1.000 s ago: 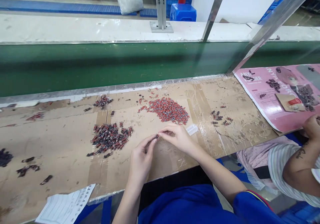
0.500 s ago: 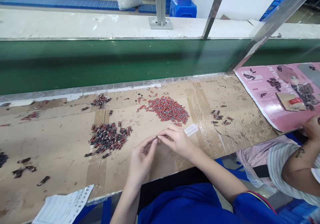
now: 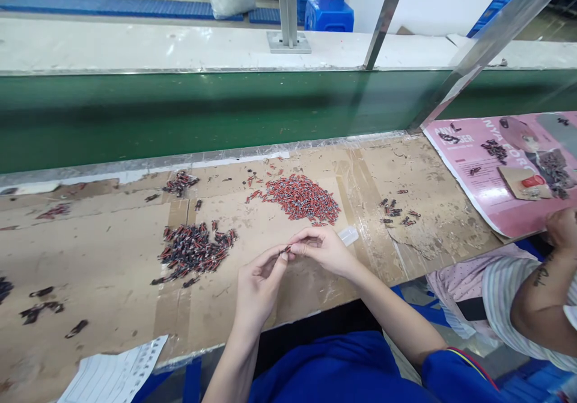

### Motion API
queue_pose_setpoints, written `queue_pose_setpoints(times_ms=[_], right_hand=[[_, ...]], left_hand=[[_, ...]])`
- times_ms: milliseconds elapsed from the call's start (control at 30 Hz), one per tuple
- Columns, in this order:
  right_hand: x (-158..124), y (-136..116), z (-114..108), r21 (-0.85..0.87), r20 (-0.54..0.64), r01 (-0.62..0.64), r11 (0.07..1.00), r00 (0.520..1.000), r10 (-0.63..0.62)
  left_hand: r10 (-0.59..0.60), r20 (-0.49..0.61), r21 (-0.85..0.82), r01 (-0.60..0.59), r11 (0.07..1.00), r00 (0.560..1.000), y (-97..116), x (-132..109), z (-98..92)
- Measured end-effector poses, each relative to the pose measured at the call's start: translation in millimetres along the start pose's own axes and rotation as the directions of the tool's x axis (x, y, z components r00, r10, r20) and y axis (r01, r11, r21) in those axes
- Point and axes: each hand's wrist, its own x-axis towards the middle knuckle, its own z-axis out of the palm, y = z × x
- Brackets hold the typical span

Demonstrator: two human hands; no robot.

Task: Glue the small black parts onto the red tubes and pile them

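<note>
Fingertip to fingertip, my left hand [image 3: 258, 286] and my right hand [image 3: 325, 251] pinch a small dark-and-red part [image 3: 285, 250] between them, over the cardboard. Its exact kind is too small to make out. Beyond my hands lies a pile of small red and silver pieces [image 3: 304, 197]. To the left of my left hand is a heap of black-and-red parts [image 3: 196, 248]. A clear plastic piece [image 3: 348, 235] lies just behind my right hand.
Cardboard [image 3: 216, 313] covers the bench, with a green belt [image 3: 202, 115] along its far side. Several loose parts [image 3: 396, 209] lie to the right, near a pink poster [image 3: 478, 175]. A paper sheet [image 3: 115, 373] sits front left. A co-worker's arm [image 3: 545, 277] is at right.
My right hand has shifted slightly down and right, and more of the small part now shows between my fingertips. My left hand stays nearly in place.
</note>
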Motion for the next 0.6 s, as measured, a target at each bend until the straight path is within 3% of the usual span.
queue_pose_setpoints(times_ms=[100,200,333,433,500,600], right_hand=[[-3,-4,1,-0.233,-0.061,0.084,0.969,0.993,-0.1],[-7,-10,3,-0.483,-0.08,0.155,0.862,0.972,-0.22],[-14,-12,1,-0.579,-0.096,0.163,0.799,0.959,-0.265],[-21,-10,-18,-0.587,-0.206,0.128,0.8,0.931,-0.3],[-29,-8,-42,-0.618,-0.389,0.049,0.784,0.848,-0.36],[-43,-8,-82,-0.724,-0.574,-0.135,0.676,0.661,-0.483]], left_hand=[[-0.02,-0.002,0.009,0.02,1.0,1.0,-1,2,2.3],[-0.022,-0.027,-0.021,0.021,1.0,0.999,-4,0,9.4],[0.053,0.018,-0.004,-0.053,0.999,0.998,-7,-4,19.0],[0.135,0.037,0.116,-0.139,0.984,0.99,-5,-3,10.2],[0.199,-0.004,0.266,-0.191,0.945,0.98,-5,-1,-8.0],[0.308,-0.011,0.532,-0.255,0.807,0.951,-9,3,-45.8]])
